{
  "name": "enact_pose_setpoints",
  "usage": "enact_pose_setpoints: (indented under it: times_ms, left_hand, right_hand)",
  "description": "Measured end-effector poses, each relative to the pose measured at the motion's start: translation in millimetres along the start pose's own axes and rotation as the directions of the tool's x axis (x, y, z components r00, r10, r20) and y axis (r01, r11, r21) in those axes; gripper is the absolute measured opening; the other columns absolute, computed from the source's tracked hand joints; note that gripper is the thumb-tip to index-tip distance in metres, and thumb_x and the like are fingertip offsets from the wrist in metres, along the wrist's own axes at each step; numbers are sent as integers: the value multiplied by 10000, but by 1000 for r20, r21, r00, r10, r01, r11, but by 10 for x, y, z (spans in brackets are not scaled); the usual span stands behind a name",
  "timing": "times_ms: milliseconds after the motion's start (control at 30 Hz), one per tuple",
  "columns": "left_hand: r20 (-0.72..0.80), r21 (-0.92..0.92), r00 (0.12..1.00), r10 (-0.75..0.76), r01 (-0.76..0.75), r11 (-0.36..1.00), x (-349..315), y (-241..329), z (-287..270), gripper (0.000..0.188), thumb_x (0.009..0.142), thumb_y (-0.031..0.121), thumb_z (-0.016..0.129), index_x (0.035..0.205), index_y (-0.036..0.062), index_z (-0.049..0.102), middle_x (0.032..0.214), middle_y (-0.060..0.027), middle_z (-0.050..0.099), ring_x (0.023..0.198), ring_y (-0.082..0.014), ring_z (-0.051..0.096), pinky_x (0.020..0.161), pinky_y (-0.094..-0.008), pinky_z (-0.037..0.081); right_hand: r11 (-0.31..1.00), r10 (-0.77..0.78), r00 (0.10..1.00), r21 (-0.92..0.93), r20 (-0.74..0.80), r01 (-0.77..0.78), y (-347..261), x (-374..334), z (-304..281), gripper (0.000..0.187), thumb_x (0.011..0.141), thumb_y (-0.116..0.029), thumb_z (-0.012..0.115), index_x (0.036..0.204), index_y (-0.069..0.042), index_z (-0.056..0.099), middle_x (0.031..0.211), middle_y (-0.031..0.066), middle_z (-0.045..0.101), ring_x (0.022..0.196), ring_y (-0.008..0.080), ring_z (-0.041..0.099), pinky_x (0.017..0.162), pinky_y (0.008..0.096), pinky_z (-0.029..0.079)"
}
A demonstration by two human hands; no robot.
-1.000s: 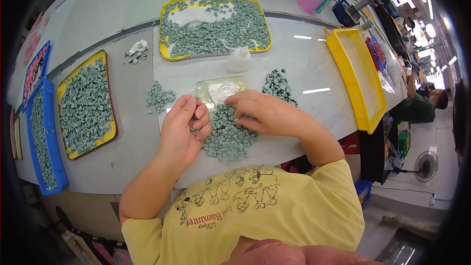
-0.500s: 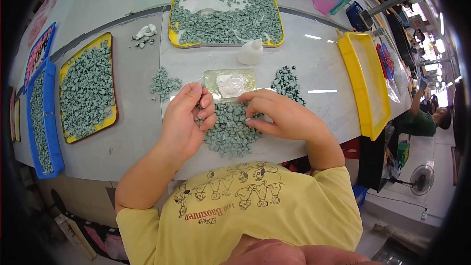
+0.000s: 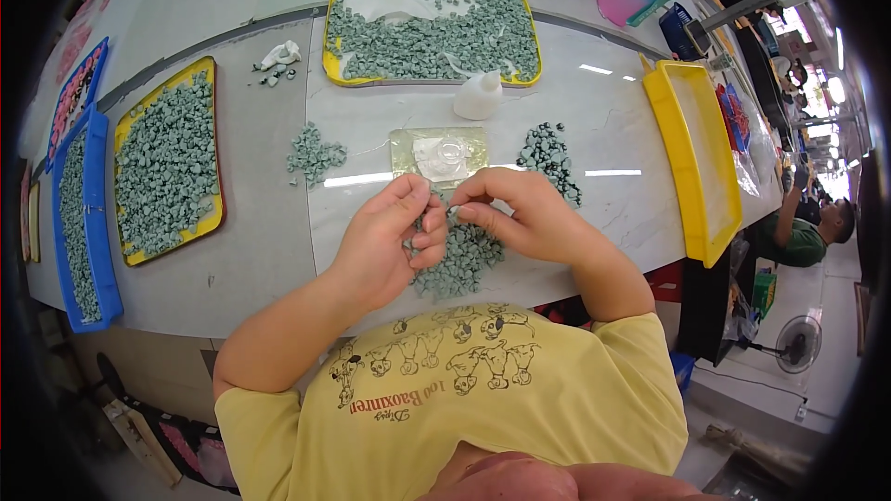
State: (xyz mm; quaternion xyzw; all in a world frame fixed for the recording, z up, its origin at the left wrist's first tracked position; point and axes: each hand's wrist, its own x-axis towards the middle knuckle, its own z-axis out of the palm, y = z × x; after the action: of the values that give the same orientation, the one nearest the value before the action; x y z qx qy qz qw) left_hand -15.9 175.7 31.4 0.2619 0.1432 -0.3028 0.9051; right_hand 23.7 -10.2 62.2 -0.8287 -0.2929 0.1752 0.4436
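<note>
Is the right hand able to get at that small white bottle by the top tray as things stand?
Probably yes. The white bottle stands upright just beyond the clear square pad, with open tabletop between it and the right hand; the right hand's fingers do pinch a small piece, though.

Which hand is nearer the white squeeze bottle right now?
Right. The right hand sits just below and slightly right of the white squeeze bottle; the left hand lies farther, down to its left.

Small grey-green piece (image 3: 452, 211): pinched between fingertips of both hands, held just above the heap. Heap (image 3: 464, 260): loose grey-green pieces, irregular, piled flat on the desk directly below the piece, partly hidden by fingers.
</note>
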Motion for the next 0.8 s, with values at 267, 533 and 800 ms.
enact_pose_setpoints:
  times_ms: [267, 533, 800]
  left_hand:
    - [50, -76, 999, -4, 8, 997, 9, -1, -33, 161, 942, 192, 382, 864, 52, 398, 710, -30, 401, 564, -102, 329, 471, -225, 274]
    - [56, -68, 998, 27, -24, 997, -20, 28, -43, 158, 939, 193, 399, 872, 51, 406, 712, -30, 409, 566, -101, 338, 472, -226, 281]
    - [33, 34, 997, 75, -76, 997, -29, -2, -50, 142, 940, 202, 391, 874, 79, 410, 700, -11, 415, 560, -77, 326, 468, -208, 266]
  right_hand:
    - [936, 111, 983, 347, -149, -54, 88, 7, 218, 130, 808, -46, 615, 927, -4, 589, 894, 73, 600, 780, 115, 579, 682, 231, 475]
    - [963, -265, 941, -113, -212, 246, 77, 58, 191, 190, 720, 3, 652, 902, -17, 606, 838, 101, 611, 733, 193, 591, 621, 270, 465]
    - [614, -683, 729, -578, -48, 537, 71, 82, 114, 257, 622, -39, 652, 866, 24, 602, 801, 111, 605, 705, 247, 587, 595, 316, 483]
